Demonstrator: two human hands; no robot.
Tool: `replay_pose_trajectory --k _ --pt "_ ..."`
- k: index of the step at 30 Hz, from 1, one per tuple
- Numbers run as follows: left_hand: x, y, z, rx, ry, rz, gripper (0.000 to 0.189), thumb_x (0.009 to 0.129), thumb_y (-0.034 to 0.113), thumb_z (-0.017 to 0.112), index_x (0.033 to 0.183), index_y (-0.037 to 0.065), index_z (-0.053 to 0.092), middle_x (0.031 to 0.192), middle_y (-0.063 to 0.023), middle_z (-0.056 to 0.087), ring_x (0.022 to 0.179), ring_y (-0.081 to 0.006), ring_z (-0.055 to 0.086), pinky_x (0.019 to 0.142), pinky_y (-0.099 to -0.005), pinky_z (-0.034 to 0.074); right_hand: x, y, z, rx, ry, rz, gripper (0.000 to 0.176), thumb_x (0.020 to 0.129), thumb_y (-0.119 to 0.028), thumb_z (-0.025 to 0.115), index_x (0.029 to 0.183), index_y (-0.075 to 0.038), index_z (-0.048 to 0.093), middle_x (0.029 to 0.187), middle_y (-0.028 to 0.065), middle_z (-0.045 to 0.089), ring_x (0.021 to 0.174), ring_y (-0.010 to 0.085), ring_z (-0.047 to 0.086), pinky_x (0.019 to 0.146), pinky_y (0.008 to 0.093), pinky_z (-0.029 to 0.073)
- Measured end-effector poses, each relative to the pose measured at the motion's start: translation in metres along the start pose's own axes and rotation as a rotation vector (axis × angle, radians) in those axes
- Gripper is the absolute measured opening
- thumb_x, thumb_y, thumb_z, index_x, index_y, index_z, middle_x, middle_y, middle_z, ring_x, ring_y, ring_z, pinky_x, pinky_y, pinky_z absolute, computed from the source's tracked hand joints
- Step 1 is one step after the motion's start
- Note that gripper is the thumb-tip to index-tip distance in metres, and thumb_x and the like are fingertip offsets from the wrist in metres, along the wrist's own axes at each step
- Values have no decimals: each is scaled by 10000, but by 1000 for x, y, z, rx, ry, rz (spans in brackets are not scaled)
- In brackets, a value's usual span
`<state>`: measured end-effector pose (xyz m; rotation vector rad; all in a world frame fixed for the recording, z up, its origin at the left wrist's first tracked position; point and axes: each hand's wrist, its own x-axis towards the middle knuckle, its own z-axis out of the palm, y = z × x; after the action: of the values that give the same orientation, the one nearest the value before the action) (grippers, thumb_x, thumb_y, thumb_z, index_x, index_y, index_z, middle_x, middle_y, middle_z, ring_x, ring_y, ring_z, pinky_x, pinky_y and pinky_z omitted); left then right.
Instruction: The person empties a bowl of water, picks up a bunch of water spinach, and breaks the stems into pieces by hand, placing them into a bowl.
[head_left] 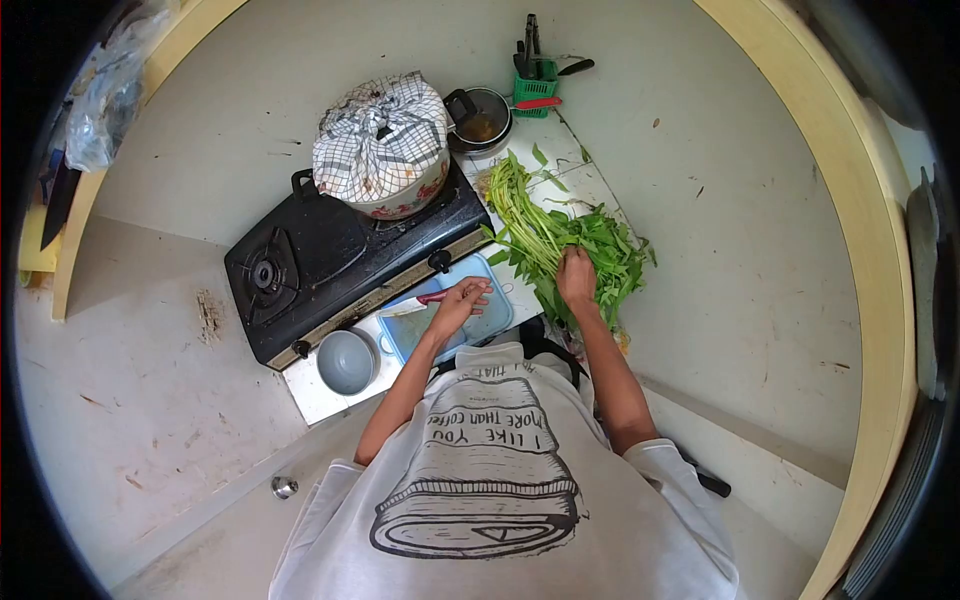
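A knife with a red handle (432, 297) is held in my left hand (461, 302), its pale blade pointing left above a light blue tray (498, 290). My right hand (576, 277) has its fingers closed on the leafy greens (615, 260), which lie in a large heap on the white tiles. The stems spread up and left from that hand, the leaves to the right. My right fingertips are partly hidden among the leaves. A grey bowl (347, 362) sits left of the tray.
Behind the tray stands a black two-burner stove (310, 245), with a cloth-covered pot (400, 190) on its right side. Farther back are a small pan with a strainer (482, 120) and a green utensil basket (535, 92). Another knife (60, 205) hangs at far left.
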<state>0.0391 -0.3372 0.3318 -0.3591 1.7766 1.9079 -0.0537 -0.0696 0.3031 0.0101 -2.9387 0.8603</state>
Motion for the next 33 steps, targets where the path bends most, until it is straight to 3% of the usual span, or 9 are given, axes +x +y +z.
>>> replay_pose_trajectory --k 7,10,13,18,24,28,31,33 --pt "15 -2 -10 4 -15 49 378 1080 360 515 1314 72 586 1197 -65 673 1024 -169 625 870 -330 533 0 -20 -26 254 219 -70 121 922 -2 618 1039 21 639 995 176 628 777 352 644 685 459 509" --pt "19 7 -9 16 -40 63 391 1078 368 519 1316 64 582 1201 -66 671 1029 -172 628 874 -331 534 -9 -51 -62 429 197 33 121 929 -5 641 1047 18 647 959 124 615 701 222 589 618 358 467" --pt "21 34 3 28 -69 96 393 1076 361 523 1335 70 576 1248 -66 655 1063 -174 625 904 -336 527 -18 -59 -76 471 243 -1 118 946 -30 649 1058 7 658 954 89 610 685 136 542 584 291 425" --pt "16 96 31 -28 -70 286 412 1071 315 539 1410 80 528 1369 -80 602 1194 -203 605 993 -367 512 -40 -83 -101 602 220 29 116 956 -50 655 1065 -10 665 976 63 618 712 126 554 588 273 427" --pt "-13 175 57 -299 -150 529 481 1056 266 566 1477 72 440 1379 -104 588 1230 -220 596 1045 -397 507 -62 -97 -109 623 138 -26 112 962 -63 660 1069 -34 678 933 52 624 743 129 572 604 266 440" --pt "-27 178 40 -300 -72 531 442 1048 214 579 1449 65 468 1272 -106 635 1153 -213 637 1000 -384 527 -72 -102 -105 595 -38 52 131 964 -67 673 1089 -31 673 883 31 602 802 94 559 674 247 452" --pt "-38 154 12 -372 2 495 398 1046 173 573 1418 57 490 1183 -103 659 1078 -208 663 963 -377 540 -72 -101 -81 593 -91 -54 140 957 -78 683 1092 -44 683 859 36 607 766 102 561 670 251 453" --pt "-50 135 -6 -449 86 478 369 1049 154 560 1399 54 501 1133 -99 665 1034 -206 673 944 -373 546 -73 -102 -63 547 -177 -125 142 940 -63 681 1079 -34 683 884 71 645 750 151 614 602 292 475"
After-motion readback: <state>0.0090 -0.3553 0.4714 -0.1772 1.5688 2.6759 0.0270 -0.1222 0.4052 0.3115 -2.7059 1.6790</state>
